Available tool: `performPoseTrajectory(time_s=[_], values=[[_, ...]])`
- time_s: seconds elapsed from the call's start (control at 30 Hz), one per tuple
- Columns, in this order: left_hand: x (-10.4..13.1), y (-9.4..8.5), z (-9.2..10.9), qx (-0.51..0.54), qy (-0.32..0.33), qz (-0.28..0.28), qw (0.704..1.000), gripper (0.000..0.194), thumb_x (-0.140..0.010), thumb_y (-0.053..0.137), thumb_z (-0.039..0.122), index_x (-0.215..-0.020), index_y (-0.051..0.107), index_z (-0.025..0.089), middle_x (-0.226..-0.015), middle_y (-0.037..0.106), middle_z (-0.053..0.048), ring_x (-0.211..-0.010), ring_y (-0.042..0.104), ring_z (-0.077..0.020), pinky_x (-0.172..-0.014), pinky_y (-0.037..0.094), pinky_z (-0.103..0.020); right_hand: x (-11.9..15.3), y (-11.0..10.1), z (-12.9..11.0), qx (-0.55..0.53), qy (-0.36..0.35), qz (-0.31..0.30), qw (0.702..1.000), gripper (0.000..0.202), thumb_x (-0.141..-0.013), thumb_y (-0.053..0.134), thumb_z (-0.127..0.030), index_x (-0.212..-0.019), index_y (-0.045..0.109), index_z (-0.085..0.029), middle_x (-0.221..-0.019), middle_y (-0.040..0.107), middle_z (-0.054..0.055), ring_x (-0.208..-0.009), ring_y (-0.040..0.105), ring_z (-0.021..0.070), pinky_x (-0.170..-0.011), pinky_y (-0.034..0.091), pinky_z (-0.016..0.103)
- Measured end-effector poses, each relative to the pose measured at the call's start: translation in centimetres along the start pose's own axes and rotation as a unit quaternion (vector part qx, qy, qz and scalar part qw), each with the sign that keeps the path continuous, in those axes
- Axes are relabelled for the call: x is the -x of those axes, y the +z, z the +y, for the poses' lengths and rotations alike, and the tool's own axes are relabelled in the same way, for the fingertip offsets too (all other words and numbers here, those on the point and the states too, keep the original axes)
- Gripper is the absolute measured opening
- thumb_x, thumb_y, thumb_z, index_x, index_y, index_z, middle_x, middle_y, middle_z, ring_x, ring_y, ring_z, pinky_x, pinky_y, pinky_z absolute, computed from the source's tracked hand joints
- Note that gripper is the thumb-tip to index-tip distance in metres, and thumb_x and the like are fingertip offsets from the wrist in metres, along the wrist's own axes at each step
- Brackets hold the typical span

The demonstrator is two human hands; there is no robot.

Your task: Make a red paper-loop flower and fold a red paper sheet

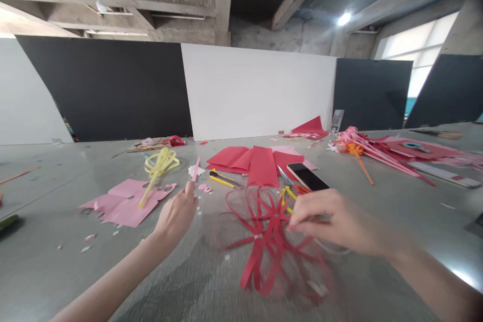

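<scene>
My left hand (177,213) is closed around the lower end of a narrow pink paper strip (196,168), which points up from the fingers. Fingertips of my right hand (324,216) pinch the right side of a red paper-strip flower (276,215), its looped strips blurred by motion just above the table. Beyond it lie folded red paper sheets (263,165), a yellow-and-black utility knife (225,179) and scissors (286,175), whose handles are partly behind my right hand. To the left, a yellow paper-strip flower (162,163) rests over a pink sheet with cut holes (128,204).
A smartphone (307,176) lies behind my right hand. Pink paper flowers (354,140), an orange one (355,151) and a tape ring (415,146) are at the right. Paper scraps (204,188) dot the grey table (124,282). White and black panels (260,93) stand behind.
</scene>
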State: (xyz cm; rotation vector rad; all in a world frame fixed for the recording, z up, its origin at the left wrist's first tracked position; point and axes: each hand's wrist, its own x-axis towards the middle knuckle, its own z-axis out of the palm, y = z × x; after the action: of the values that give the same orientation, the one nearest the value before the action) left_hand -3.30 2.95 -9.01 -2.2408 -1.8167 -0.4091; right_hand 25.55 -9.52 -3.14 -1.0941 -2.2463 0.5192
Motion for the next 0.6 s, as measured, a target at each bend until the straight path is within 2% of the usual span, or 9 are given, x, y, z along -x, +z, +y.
performPoseTrajectory(time_s=[0.07,0.17,0.27,0.3,0.37,0.4,0.47,0.53,0.6], values=[[-0.1,0.3,-0.4,0.004,0.019,-0.009,1.0,0.036,-0.079,0.04,0.006,-0.113,0.047,0.013,-0.089,0.065,-0.008,-0.077,0.062,-0.0202,-0.064,0.044,-0.026,0.2,-0.4,-0.3,0.004,-0.019,-0.077,0.997,0.015,-0.08,0.054,-0.013,-0.081,0.067,-0.021,-0.074,0.062,-0.002,-0.067,0.056,0.0077,-0.062,0.041,0.018],[-0.2,0.4,-0.5,0.0,0.039,-0.002,0.999,0.04,-0.076,0.042,0.004,-0.114,0.049,0.015,-0.104,0.062,-0.011,-0.094,0.058,-0.0224,-0.077,0.043,-0.03,0.5,-0.3,-0.4,0.023,-0.011,-0.17,0.985,0.018,-0.079,0.054,-0.009,-0.081,0.069,-0.02,-0.074,0.062,-0.003,-0.068,0.057,0.0069,-0.063,0.041,0.016],[0.4,-0.2,0.5,0.007,0.043,0.026,0.999,0.036,-0.081,0.04,0.012,-0.116,0.049,0.01,-0.089,0.066,-0.012,-0.09,0.059,-0.026,-0.084,0.04,-0.037,0.7,0.3,-0.2,0.081,0.001,-0.207,0.975,0.02,-0.077,0.055,-0.007,-0.076,0.069,-0.022,-0.072,0.062,-0.005,-0.066,0.056,0.0071,-0.063,0.04,0.017],[0.8,-0.5,1.2,0.03,0.059,0.037,0.997,0.034,-0.082,0.039,0.015,-0.113,0.051,0.01,-0.084,0.067,-0.011,-0.087,0.06,-0.0255,-0.086,0.039,-0.038,0.7,0.7,0.0,0.107,0.004,-0.21,0.972,0.02,-0.075,0.056,-0.007,-0.074,0.068,-0.022,-0.07,0.062,-0.005,-0.064,0.056,0.0073,-0.062,0.039,0.018],[1.7,-1.2,3.0,0.128,0.113,0.046,0.984,0.027,-0.084,0.04,0.02,-0.104,0.058,0.015,-0.091,0.066,-0.008,-0.091,0.059,-0.0225,-0.087,0.038,-0.034,0.8,1.4,0.2,0.157,0.007,-0.214,0.964,0.02,-0.073,0.055,-0.006,-0.069,0.067,-0.022,-0.066,0.061,-0.005,-0.061,0.054,0.008,-0.057,0.037,0.019],[2.1,-1.4,4.0,0.19,0.123,0.02,0.974,0.026,-0.084,0.04,0.022,-0.102,0.058,0.019,-0.093,0.067,-0.005,-0.089,0.06,-0.0204,-0.082,0.041,-0.03,0.8,1.9,0.3,0.184,0.009,-0.214,0.959,0.021,-0.073,0.054,-0.006,-0.066,0.067,-0.021,-0.064,0.06,-0.005,-0.059,0.054,0.0085,-0.055,0.036,0.02],[2.5,-1.7,6.2,0.285,0.137,-0.079,0.945,0.026,-0.083,0.041,0.022,-0.102,0.059,0.023,-0.091,0.067,-0.001,-0.081,0.062,-0.0163,-0.07,0.044,-0.023,0.8,2.8,0.6,0.235,0.014,-0.205,0.95,0.023,-0.072,0.051,-0.006,-0.063,0.066,-0.02,-0.062,0.061,-0.004,-0.056,0.053,0.0098,-0.051,0.034,0.021],[2.2,-1.6,8.3,0.288,0.157,-0.169,0.929,0.024,-0.08,0.044,0.018,-0.094,0.062,0.022,-0.088,0.067,-0.001,-0.077,0.061,-0.0156,-0.066,0.043,-0.022,0.7,3.6,0.9,0.269,0.017,-0.195,0.943,0.025,-0.072,0.049,-0.004,-0.062,0.065,-0.019,-0.061,0.061,-0.002,-0.055,0.054,0.0107,-0.05,0.032,0.022],[1.3,-1.1,9.9,0.274,0.166,-0.208,0.924,0.015,-0.073,0.052,0.016,-0.078,0.066,0.019,-0.077,0.067,-0.003,-0.073,0.061,-0.0178,-0.063,0.042,-0.023,0.6,4.2,1.2,0.287,0.009,-0.196,0.938,0.025,-0.072,0.048,-0.002,-0.062,0.064,-0.018,-0.061,0.061,-0.001,-0.055,0.055,0.0111,-0.05,0.033,0.022]])
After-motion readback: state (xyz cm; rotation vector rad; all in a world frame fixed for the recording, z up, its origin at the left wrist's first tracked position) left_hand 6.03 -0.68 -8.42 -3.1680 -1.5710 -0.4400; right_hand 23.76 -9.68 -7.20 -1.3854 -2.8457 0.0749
